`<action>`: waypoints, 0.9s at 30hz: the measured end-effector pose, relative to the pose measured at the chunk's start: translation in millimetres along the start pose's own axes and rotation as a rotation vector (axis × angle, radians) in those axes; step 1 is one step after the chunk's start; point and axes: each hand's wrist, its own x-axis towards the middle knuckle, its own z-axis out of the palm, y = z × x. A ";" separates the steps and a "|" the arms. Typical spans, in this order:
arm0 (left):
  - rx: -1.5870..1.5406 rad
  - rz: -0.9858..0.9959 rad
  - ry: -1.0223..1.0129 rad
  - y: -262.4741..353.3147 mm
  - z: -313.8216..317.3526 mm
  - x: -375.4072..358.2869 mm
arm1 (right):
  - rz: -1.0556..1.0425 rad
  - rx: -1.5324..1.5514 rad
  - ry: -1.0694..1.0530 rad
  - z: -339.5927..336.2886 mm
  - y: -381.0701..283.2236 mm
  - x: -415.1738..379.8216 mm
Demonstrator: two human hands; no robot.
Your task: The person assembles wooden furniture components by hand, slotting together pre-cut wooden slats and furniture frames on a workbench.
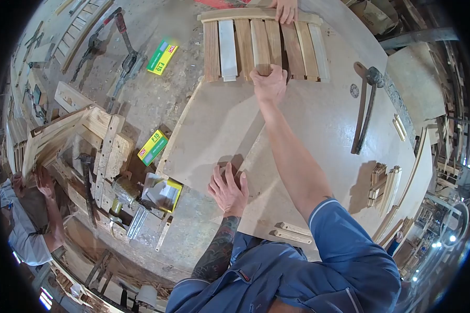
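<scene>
My right hand (270, 83) reaches far across the worktop (308, 120), its fingers closed around the near end of a brown wooden slat (260, 41). That slat is one of several side by side, some brown and some pale, whose far ends meet a long, light wooden rail (214, 16). Another person's hand (285, 10) rests on the rail at the far side. Nearer to me, my left hand (228, 189) lies over the worktop with fingers spread, holding nothing.
A hammer (368, 107) lies on the right, near stacked wood strips (386, 190). Two short strips (292, 235) lie close to my body. On the left are green-yellow boxes (162, 56), a clamp (126, 57), a nail gun (125, 195) and a wooden frame (62, 128) by another person (28, 219).
</scene>
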 end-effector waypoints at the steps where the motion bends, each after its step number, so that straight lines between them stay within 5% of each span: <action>1: 0.006 -0.002 0.000 -0.6 -1.0 0.8 | 0.023 -0.025 0.008 2.1 -1.7 -0.3; 8: -0.024 -0.019 -0.014 1.5 -1.2 0.2 | -0.084 -0.149 0.056 14.8 10.7 29.1; 14: -0.027 -0.012 -0.017 0.5 -3.5 0.7 | -0.188 -0.247 -0.189 1.2 -16.3 42.9; 24: -0.037 -0.004 0.096 4.0 1.5 -0.4 | -0.883 -0.022 -0.204 -66.6 108.1 -139.4; 27: -0.052 0.039 0.139 -1.4 1.4 -1.6 | -0.647 0.129 -0.315 -103.2 130.2 -198.5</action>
